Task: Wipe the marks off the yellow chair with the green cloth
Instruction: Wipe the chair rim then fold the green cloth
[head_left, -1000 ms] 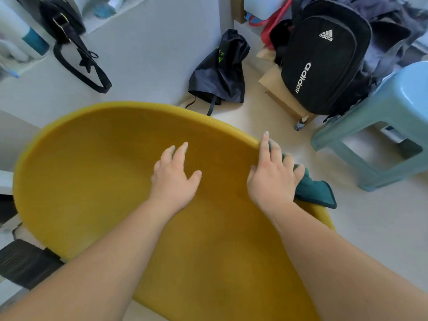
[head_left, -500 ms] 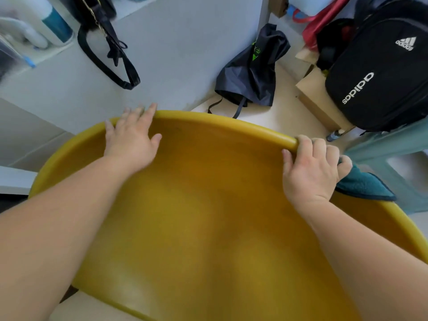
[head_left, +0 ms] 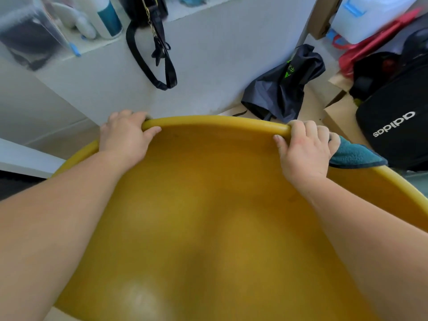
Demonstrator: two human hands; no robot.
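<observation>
left hand [head_left: 126, 135]: clamped on the top rim of the chair [head_left: 208, 205]. Fingers curl over the far side, thumb lies on the inside face.
right hand [head_left: 303, 149]: same deal further right along the rim. Fingers hook over the edge, thumb sits on the inside.
cloth [head_left: 356, 156]: green-ish teal, fuzzy w/ a dark hem. It pokes out from under the right hand's little-finger side and drapes over the rim. Can't tell how much of it is under the palm.
arms: both forearms are bare, coming in from the bottom corners across the seat.
chair: yellow plastic shell, fills most of the view, inside surface facing the cam, w/ a glossy patch near the bottom.
wall [head_left: 220, 54]: white panel right behind the rim.
strap [head_left: 150, 63]: black bag strap, loops down the panel from a ledge above, roughly betw the two hands.
bottle [head_left: 106, 17]: white w/ a teal band, up on the ledge top left. Stuff around it is too blurry to ID.
dark bag [head_left: 282, 89]: crumpled, green print on it, on the floor against the panel, beyond the right hand.
backpack [head_left: 393, 135]: black w/ a white adidas logo, far right, just past the cloth.
cardboard [head_left: 340, 114]: brown box betw the dark bag & the backpack.
</observation>
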